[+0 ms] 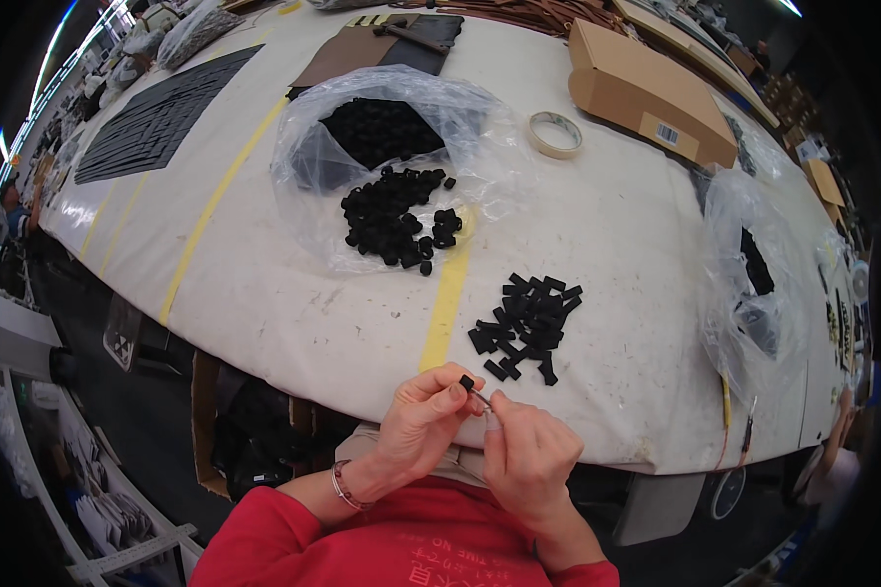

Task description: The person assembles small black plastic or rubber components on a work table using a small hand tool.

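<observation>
Just past the table's near edge, my left hand (423,411) pinches a small black piece (467,383) between thumb and fingertips. Against it my right hand (531,445) is closed on a thin, shiny metal-looking tool (482,399); its kind is too small to make out. Beyond my hands lies a loose pile of short black pieces (529,323), flat and oblong. Farther off, a heap of small black loops (392,215) spills from a clear plastic bag (299,147), which holds more of them.
The pale covered table (294,323) has yellow tape lines. At its far side are a cardboard box (646,88), a tape roll (556,153), a hammer (416,36) and black strips (166,112). A second plastic bag (729,225) lies right. Other people are at both sides.
</observation>
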The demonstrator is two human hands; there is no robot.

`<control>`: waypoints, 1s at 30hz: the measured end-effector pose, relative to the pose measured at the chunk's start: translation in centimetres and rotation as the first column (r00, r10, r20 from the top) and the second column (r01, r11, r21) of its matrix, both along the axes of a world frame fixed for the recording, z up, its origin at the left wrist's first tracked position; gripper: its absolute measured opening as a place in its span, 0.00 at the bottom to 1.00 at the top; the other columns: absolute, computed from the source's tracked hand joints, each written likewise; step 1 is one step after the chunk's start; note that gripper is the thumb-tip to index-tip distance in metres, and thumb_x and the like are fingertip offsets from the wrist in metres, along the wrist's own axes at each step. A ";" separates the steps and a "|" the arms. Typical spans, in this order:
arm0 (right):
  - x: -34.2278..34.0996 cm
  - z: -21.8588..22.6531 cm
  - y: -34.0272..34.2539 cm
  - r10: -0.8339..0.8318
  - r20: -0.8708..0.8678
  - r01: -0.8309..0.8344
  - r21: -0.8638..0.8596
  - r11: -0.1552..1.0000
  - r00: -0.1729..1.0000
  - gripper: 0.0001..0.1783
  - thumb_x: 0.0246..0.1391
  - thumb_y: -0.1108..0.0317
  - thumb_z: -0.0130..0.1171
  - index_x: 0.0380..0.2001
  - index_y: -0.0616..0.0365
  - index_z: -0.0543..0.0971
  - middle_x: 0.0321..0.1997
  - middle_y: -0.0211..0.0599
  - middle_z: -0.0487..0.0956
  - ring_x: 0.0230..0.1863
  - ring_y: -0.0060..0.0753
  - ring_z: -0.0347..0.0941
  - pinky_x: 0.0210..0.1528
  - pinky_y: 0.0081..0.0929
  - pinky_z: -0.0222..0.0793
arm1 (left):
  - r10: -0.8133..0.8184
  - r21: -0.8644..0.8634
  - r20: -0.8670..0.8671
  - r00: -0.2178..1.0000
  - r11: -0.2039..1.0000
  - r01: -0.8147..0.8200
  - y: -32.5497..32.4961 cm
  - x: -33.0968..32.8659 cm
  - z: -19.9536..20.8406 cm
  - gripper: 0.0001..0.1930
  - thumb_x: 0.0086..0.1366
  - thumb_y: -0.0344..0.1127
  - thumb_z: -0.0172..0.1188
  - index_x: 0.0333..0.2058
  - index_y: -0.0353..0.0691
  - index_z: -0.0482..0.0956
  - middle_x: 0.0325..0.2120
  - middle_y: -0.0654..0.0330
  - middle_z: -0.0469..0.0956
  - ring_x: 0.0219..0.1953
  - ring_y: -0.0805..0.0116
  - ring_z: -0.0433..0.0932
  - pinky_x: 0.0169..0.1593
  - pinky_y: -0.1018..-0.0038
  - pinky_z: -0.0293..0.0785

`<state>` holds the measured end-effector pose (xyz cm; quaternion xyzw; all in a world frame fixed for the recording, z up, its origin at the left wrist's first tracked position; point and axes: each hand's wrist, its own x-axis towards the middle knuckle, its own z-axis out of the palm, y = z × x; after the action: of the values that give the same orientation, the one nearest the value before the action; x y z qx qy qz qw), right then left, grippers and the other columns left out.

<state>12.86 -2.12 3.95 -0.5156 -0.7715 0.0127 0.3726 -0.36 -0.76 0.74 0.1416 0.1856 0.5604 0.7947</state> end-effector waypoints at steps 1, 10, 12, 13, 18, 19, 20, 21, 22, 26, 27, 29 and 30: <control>0.0 0.0 0.0 -0.002 0.006 0.002 -0.001 1.000 1.000 0.14 0.34 0.75 0.54 0.31 0.61 0.75 0.20 0.31 0.72 0.14 0.26 0.65 0.15 0.22 0.57 | 0.004 -0.007 -0.004 1.000 1.000 -0.004 0.0 0.0 0.0 0.05 0.57 0.28 0.54 0.33 0.34 0.74 0.33 0.60 0.72 0.34 0.73 0.72 0.45 0.76 0.66; -0.6 -0.6 0.1 0.014 -0.198 -0.040 -0.129 0.991 0.980 0.08 0.42 0.76 0.55 0.30 0.62 0.74 0.19 0.33 0.72 0.14 0.27 0.65 0.16 0.22 0.58 | 0.134 0.179 -0.396 0.909 0.982 -0.067 0.0 -0.2 0.1 0.02 0.57 0.25 0.54 0.28 0.33 0.73 0.28 0.62 0.71 0.28 0.78 0.66 0.36 0.82 0.62; -0.9 -0.9 -0.2 -0.019 -0.450 -0.107 -0.253 0.961 0.893 0.07 0.44 0.76 0.55 0.30 0.63 0.73 0.19 0.32 0.72 0.15 0.23 0.65 0.17 0.19 0.59 | 0.189 0.301 -0.484 0.855 0.953 -0.041 0.1 -0.5 0.1 0.02 0.56 0.24 0.54 0.27 0.32 0.73 0.28 0.62 0.70 0.28 0.79 0.65 0.33 0.83 0.61; -1.2 -1.0 -0.4 -0.072 -0.605 -0.160 -0.322 0.933 0.793 0.07 0.45 0.76 0.55 0.30 0.65 0.73 0.18 0.31 0.72 0.16 0.19 0.65 0.18 0.18 0.59 | 0.204 0.329 -0.512 0.835 0.944 -0.029 0.1 -0.6 0.1 0.01 0.55 0.24 0.55 0.27 0.32 0.73 0.27 0.62 0.70 0.27 0.79 0.65 0.32 0.83 0.61; 0.6 -0.5 -0.4 -0.202 -0.777 -0.481 -0.547 0.685 0.596 0.09 0.44 0.77 0.56 0.32 0.65 0.72 0.19 0.30 0.72 0.16 0.11 0.62 0.17 0.13 0.56 | 0.373 0.550 -0.690 0.620 0.828 0.113 0.5 -1.6 1.3 0.03 0.52 0.22 0.56 0.27 0.32 0.73 0.23 0.60 0.71 0.23 0.76 0.67 0.27 0.82 0.63; 1.8 -0.2 -0.1 -0.114 -0.690 -0.480 -0.604 0.636 0.715 0.10 0.43 0.77 0.57 0.32 0.65 0.72 0.19 0.29 0.72 0.15 0.10 0.60 0.16 0.12 0.55 | 0.407 0.577 -0.729 0.551 0.798 0.174 0.7 -1.8 1.6 0.04 0.51 0.22 0.56 0.28 0.32 0.73 0.22 0.59 0.71 0.22 0.73 0.67 0.26 0.80 0.63; 2.5 0.0 0.1 -0.058 -0.588 -0.449 -0.673 0.588 0.806 0.11 0.42 0.78 0.57 0.33 0.65 0.72 0.19 0.27 0.71 0.15 0.09 0.59 0.16 0.11 0.54 | 0.440 0.595 -0.759 0.480 0.768 0.236 0.7 -2.0 2.0 0.05 0.51 0.21 0.56 0.28 0.32 0.73 0.21 0.58 0.71 0.21 0.71 0.68 0.25 0.79 0.64; 2.9 0.1 0.1 -0.047 -0.625 -0.472 -0.635 0.612 0.779 0.12 0.42 0.77 0.58 0.33 0.65 0.72 0.18 0.26 0.70 0.15 0.09 0.58 0.16 0.10 0.52 | 0.478 0.609 -0.775 0.413 0.740 0.285 0.7 -2.1 2.3 0.06 0.50 0.21 0.56 0.29 0.32 0.73 0.21 0.57 0.71 0.20 0.68 0.68 0.24 0.77 0.64; 3.2 0.3 0.0 -0.080 -0.661 -0.472 -0.610 0.636 0.746 0.12 0.42 0.76 0.59 0.34 0.65 0.72 0.17 0.25 0.69 0.15 0.08 0.56 0.17 0.09 0.50 | 0.518 0.637 -0.765 0.383 0.696 0.331 0.7 -2.0 2.5 0.07 0.49 0.20 0.55 0.30 0.32 0.72 0.20 0.57 0.71 0.19 0.66 0.68 0.24 0.76 0.65; 2.9 0.1 -0.2 -0.007 -0.649 -0.412 -0.490 0.768 0.760 0.16 0.38 0.78 0.60 0.35 0.64 0.74 0.19 0.27 0.70 0.14 0.10 0.56 0.16 0.10 0.51 | 0.675 0.738 -0.667 0.315 0.541 0.403 0.5 -1.0 2.5 0.12 0.45 0.18 0.53 0.32 0.33 0.71 0.18 0.57 0.69 0.19 0.61 0.68 0.23 0.71 0.65; 2.7 0.0 -0.2 0.037 -0.606 -0.394 -0.469 0.790 0.795 0.17 0.37 0.79 0.60 0.35 0.64 0.73 0.20 0.29 0.70 0.14 0.11 0.57 0.15 0.11 0.53 | 0.696 0.746 -0.652 0.300 0.521 0.414 0.5 -0.8 2.4 0.13 0.44 0.18 0.52 0.33 0.33 0.71 0.18 0.57 0.68 0.19 0.60 0.68 0.23 0.71 0.65; 2.0 -0.6 0.0 0.135 -0.522 -0.336 -0.312 0.888 0.842 0.18 0.34 0.81 0.58 0.35 0.63 0.74 0.22 0.35 0.72 0.15 0.23 0.66 0.16 0.18 0.60 | 0.719 0.749 -0.639 0.273 0.500 0.435 0.4 -0.7 2.2 0.14 0.44 0.16 0.52 0.33 0.32 0.71 0.18 0.56 0.70 0.19 0.59 0.70 0.23 0.71 0.66; 1.9 -0.8 0.1 0.158 -0.485 -0.316 -0.265 0.911 0.860 0.18 0.33 0.81 0.58 0.35 0.63 0.74 0.22 0.36 0.72 0.16 0.27 0.68 0.17 0.20 0.62 | 0.727 0.751 -0.634 0.264 0.498 0.434 0.3 -0.6 2.1 0.14 0.44 0.16 0.53 0.33 0.32 0.71 0.18 0.56 0.71 0.19 0.59 0.70 0.23 0.71 0.66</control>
<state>14.73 -2.06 3.12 -0.4536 -0.7078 0.3098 0.4441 -0.94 -0.44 2.86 0.7881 0.3332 0.4509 0.2542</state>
